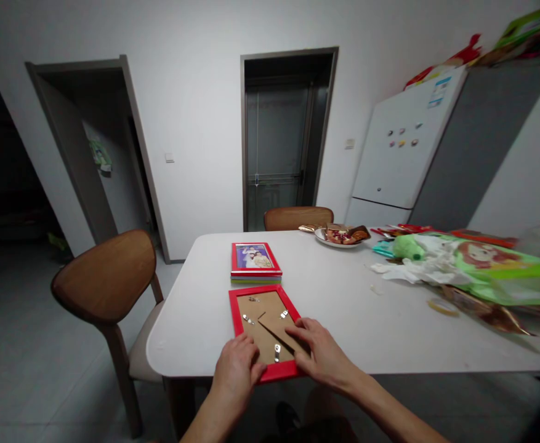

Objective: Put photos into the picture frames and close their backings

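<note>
A red picture frame (282,371) lies face down at the table's near edge, its brown backing board (263,338) showing. Several small metal clips sit around the board, and a dark slit runs along the stand flap cut in it. My left hand (236,363) is closed round the frame's lower left corner. On the lower right, my right hand (319,352) grips the frame's edge, with its fingertips over the board beside the flap. Just beyond lies a stack of frames (256,280), topped by a red-framed photo (253,256).
The white table (196,307) also holds a plate of snacks (342,237) at the back, and a green plastic bag (491,271), tissues and wrappers on the right. Wooden chairs stand left (108,277) and behind (298,216). A fridge (399,141) is at the back right.
</note>
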Motion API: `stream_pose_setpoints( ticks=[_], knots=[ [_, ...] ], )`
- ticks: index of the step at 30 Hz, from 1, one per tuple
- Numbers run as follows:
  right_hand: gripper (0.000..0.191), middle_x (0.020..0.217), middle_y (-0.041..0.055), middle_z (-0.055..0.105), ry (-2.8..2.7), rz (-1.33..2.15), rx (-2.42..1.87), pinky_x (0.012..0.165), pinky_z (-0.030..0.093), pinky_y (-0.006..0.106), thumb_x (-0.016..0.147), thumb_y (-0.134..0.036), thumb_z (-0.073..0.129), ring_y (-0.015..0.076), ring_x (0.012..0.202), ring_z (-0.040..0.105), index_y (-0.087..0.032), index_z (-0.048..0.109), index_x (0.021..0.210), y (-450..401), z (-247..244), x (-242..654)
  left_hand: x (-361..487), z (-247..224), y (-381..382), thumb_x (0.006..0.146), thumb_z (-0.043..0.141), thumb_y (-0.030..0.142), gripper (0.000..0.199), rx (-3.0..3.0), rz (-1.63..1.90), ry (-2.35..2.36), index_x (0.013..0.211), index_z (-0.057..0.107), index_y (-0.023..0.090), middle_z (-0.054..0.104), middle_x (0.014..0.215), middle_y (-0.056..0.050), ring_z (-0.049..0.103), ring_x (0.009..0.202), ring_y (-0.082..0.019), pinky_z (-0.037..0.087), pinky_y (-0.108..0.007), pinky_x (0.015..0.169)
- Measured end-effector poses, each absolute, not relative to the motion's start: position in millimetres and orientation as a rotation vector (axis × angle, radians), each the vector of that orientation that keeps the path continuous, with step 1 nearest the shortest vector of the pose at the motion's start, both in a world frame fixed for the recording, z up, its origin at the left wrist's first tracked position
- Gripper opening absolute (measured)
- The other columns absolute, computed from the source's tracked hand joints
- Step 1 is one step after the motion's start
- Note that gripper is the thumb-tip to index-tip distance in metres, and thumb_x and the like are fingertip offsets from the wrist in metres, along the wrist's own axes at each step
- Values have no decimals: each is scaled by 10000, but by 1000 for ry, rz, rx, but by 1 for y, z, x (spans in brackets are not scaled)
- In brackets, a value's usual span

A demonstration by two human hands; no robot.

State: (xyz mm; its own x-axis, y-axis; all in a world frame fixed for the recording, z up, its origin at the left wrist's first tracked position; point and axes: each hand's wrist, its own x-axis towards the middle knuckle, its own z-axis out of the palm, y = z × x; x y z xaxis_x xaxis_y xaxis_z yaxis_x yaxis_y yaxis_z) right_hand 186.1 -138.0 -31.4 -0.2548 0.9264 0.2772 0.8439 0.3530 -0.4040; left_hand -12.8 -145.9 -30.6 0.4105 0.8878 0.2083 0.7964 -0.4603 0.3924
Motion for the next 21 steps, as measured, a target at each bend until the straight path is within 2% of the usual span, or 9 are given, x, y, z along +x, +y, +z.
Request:
stream_pose_setpoints(
  ticks=[4, 7, 11, 14, 18, 21],
  knots=[
    [407, 971, 64, 521, -2229, 111, -1559, 781, 336, 337, 610, -221, 486, 207, 900, 437, -235, 583, 1005, -137, -33, 184, -12, -27, -151, 749, 515, 225, 160, 2447, 548, 1510, 883, 576, 161, 557, 1110, -99, 435, 1102, -233, 312, -405, 941],
    [356, 970, 59, 525, -2286, 64, -1557, 770, 323, 339, 654, -258, 480, 209, 896, 428, -254, 585, 994, -137, -30, 183, -9, -29, -155, 676, 606, 314, 280, 2440, 570, 1454, 900, 548, 156, 503, 1174, -120, 403, 1126, -255, 266, -449, 959],
    [332, 970, 63, 517, -2283, 49, -1599, 747, 322, 319, 734, -247, 404, 191, 877, 432, -238, 558, 1029, -124, -28, 183, -10, -35, -155, 638, 640, 256, 277, 2426, 561, 1424, 879, 539, 166, 474, 1210, -116, 383, 1146, -253, 226, -471, 971],
    [326, 1015, 80, 487, -2250, -17, -1662, 751, 314, 328, 785, -270, 354, 201, 912, 417, -227, 536, 1051, -109, -29, 181, -14, -35, -152, 642, 631, 259, 373, 2424, 561, 1398, 983, 517, 161, 496, 1185, -116, 389, 1143, -257, 225, -466, 973],
    [306, 988, 85, 478, -2254, -31, -1741, 749, 311, 330, 815, -319, 321, 200, 888, 417, -200, 584, 916, -96, -32, 178, -16, -32, -153, 661, 600, 262, 523, 2391, 539, 1431, 1141, 431, 141, 492, 1189, -124, 380, 1152, -252, 216, -452, 983],
    [306, 925, 81, 487, -2283, -27, -1699, 761, 313, 303, 819, -302, 321, 177, 850, 431, -167, 596, 811, -95, -32, 178, -15, -30, -155, 663, 591, 253, 569, 2358, 506, 1476, 1181, 396, 118, 467, 1216, -138, 374, 1157, -248, 212, -441, 991]
  ],
)
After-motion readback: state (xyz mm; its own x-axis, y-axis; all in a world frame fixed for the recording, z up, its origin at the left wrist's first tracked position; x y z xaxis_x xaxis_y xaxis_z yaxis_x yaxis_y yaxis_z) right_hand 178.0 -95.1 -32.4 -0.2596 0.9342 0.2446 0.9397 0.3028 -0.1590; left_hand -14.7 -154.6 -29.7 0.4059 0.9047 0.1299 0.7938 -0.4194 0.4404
